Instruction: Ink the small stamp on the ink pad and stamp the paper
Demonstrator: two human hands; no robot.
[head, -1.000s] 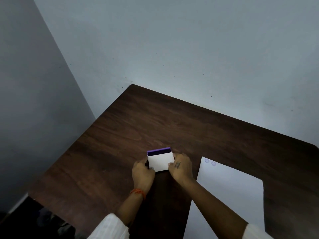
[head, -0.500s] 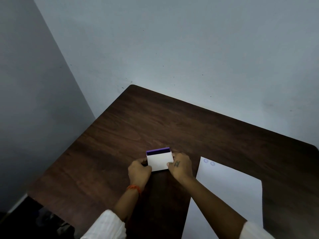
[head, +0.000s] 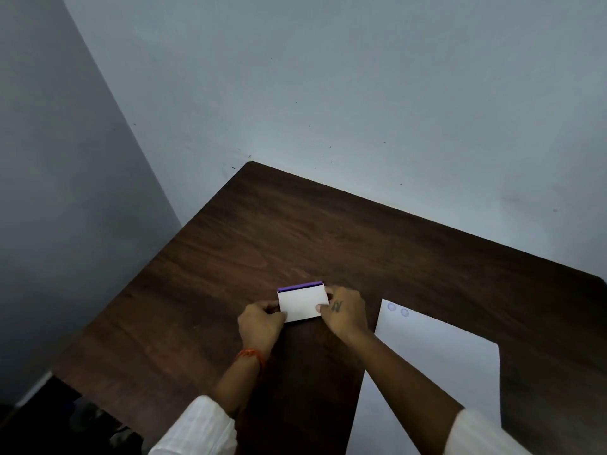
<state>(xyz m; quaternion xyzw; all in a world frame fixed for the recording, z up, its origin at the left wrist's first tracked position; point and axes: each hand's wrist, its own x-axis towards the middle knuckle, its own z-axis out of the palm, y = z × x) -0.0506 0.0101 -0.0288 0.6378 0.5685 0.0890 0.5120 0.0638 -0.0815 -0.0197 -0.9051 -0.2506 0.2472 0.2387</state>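
The ink pad [head: 303, 303] is a small box with a white lid and a purple strip along its far edge, resting on the dark wooden table [head: 328, 231]. My left hand [head: 261, 323] grips its left side and my right hand [head: 345, 311] grips its right side. Whether the lid is raised I cannot tell. A white sheet of paper [head: 437, 362] lies to the right, with two faint round purple stamp marks [head: 398, 309] near its far left corner. No small stamp is visible.
Grey walls meet in a corner behind the table. The table's left edge runs diagonally down to the lower left, with a dark floor area [head: 49, 421] below it.
Both hands have stayed on the ink pad. My left hand shifted slightly left along the pad's side; the pad itself has hardly moved.
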